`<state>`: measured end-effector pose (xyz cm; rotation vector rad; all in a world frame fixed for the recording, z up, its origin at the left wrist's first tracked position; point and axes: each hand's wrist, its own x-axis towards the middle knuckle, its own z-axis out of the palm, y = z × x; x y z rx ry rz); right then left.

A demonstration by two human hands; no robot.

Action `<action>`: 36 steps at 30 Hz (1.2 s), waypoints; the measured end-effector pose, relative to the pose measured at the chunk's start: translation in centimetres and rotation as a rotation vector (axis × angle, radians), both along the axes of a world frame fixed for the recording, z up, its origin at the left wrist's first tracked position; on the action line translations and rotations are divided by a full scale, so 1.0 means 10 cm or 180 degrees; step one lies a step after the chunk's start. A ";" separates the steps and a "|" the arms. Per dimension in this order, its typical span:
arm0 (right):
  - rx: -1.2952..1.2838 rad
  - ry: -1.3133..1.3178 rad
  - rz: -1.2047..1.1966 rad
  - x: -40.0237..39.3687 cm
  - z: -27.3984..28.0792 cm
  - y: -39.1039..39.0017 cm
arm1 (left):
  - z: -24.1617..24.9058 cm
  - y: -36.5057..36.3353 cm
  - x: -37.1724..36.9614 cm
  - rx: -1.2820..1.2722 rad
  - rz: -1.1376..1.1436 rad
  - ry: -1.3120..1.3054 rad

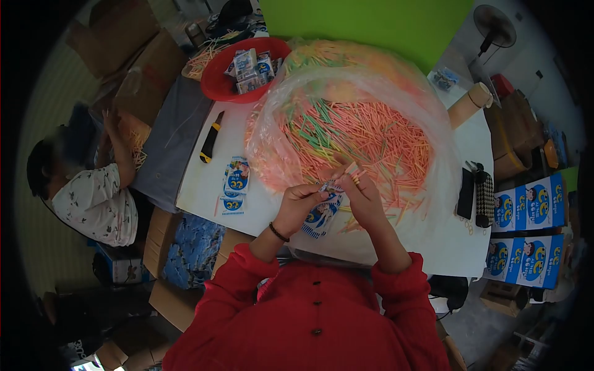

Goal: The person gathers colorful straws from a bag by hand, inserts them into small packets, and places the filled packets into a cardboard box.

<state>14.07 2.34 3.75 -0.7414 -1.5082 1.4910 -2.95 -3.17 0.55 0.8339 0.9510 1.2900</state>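
My left hand pinches one side of a small printed packet in front of my chest. Close beside it, my right hand is closed around a few pale sticks, their ends showing above the fingers. Below my hands, more blue and white packets lie on the white table. Just beyond them, a large clear plastic bag lies open, full of thin pink, orange, yellow and green sticks. Other flat packets rest left of the bag.
A red bowl of packets stands at the back left, near a yellow-black cutter. Right of the bag are a phone, a patterned case and blue boxes. Another person sits at the left. An open carton stands below.
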 end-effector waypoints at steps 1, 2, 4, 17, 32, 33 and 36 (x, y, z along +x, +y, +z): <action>0.0319 -0.0574 -0.0116 0.01 0.01 -0.01 | -0.03 0.00 0.00 0.0055 -0.0009 -0.0005; 0.0328 -0.0576 -0.0116 0.03 0.03 0.00 | -0.08 0.01 0.00 0.0064 -0.0009 -0.0007; 0.1604 -0.1371 0.0024 0.07 0.21 0.00 | -0.12 0.03 0.00 0.0056 -0.0197 -0.0358; 0.1667 -0.1286 0.0038 0.00 0.24 0.02 | 0.21 0.15 0.08 0.0229 -0.0868 0.0074; -0.0641 -0.0559 -0.1324 0.89 -0.30 0.35 | 0.33 -0.44 -0.76 0.0660 0.0773 -0.0022; -0.0668 -0.0566 -0.1467 0.92 -0.29 0.33 | 0.24 -0.46 -0.92 0.0621 0.0955 -0.0097; -0.0689 -0.0878 -0.1609 1.09 -0.44 0.38 | 0.10 -0.44 -1.32 -0.0015 0.1138 0.0739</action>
